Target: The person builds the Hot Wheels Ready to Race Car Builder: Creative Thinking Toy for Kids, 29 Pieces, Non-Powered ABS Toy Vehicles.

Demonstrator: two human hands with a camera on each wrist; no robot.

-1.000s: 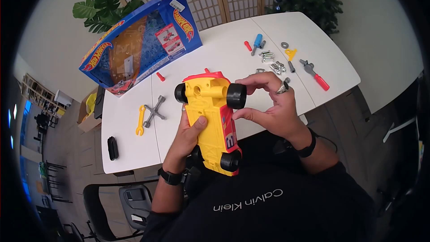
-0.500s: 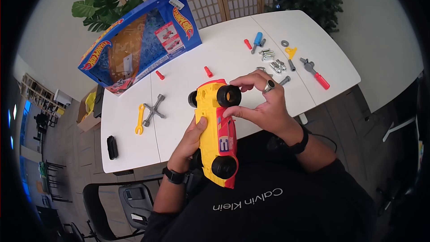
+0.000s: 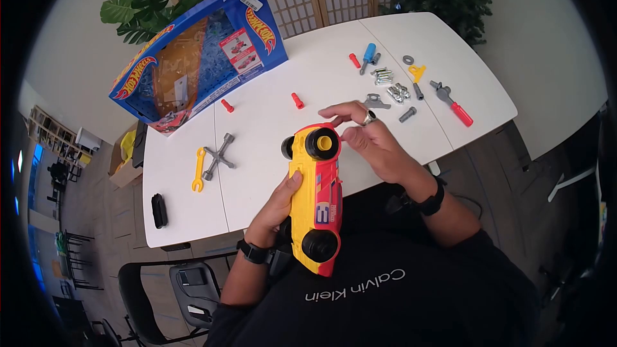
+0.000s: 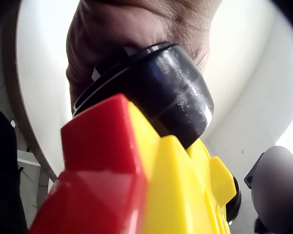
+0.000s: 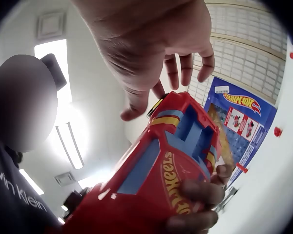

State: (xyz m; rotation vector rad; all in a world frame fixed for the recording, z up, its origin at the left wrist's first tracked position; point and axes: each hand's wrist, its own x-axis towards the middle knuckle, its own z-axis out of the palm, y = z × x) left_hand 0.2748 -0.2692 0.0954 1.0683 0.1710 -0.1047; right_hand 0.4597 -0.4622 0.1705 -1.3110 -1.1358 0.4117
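Spreading the fingers of the right hand loosely just beside a black wheel; cannot tell if touching it. Gripping the toy car in the left hand, with thumb on the yellow underside and fingers over the red bodywork. Holding it raised off the white table, well apart from the grey cross wrench and the blue box.

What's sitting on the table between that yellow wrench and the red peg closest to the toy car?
In the head view, a grey cross-shaped tool lies beside the yellow wrench; from there to the red peg, the white tabletop is bare.
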